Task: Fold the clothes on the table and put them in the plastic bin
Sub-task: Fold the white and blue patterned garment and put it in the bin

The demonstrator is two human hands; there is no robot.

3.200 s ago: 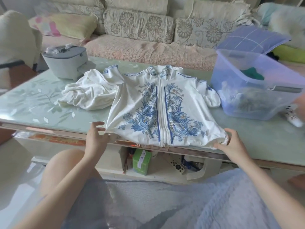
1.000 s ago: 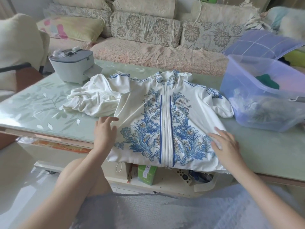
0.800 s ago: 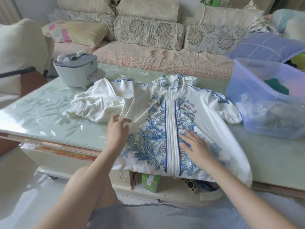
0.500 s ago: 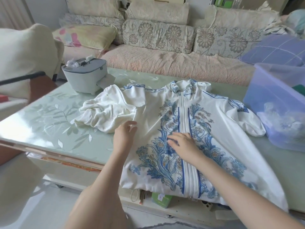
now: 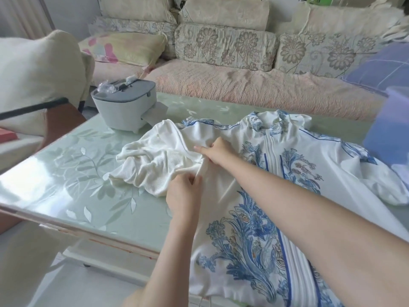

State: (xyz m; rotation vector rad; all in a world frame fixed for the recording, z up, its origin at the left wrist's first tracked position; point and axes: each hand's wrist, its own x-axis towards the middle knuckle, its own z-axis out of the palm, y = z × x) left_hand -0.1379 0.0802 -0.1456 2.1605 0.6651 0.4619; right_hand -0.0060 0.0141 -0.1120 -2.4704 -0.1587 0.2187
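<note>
Left hand and right hand pinch the left edge of the embroidered jacket, which is spread on the worktop, plastic bin far right. My worry: cream knit top bunched against that edge gets dragged into the fold.

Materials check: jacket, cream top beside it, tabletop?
Jacket: smooth, thin fabric, possibly synthetic; faint sheen, soft flat folds, blue pattern looks printed.
Cream top: matte ribbed knit; fine ribs show, and it crumples loosely.
Tabletop: most likely glass, glossy; strong window glare, pale leaf pattern in or under it.
</note>
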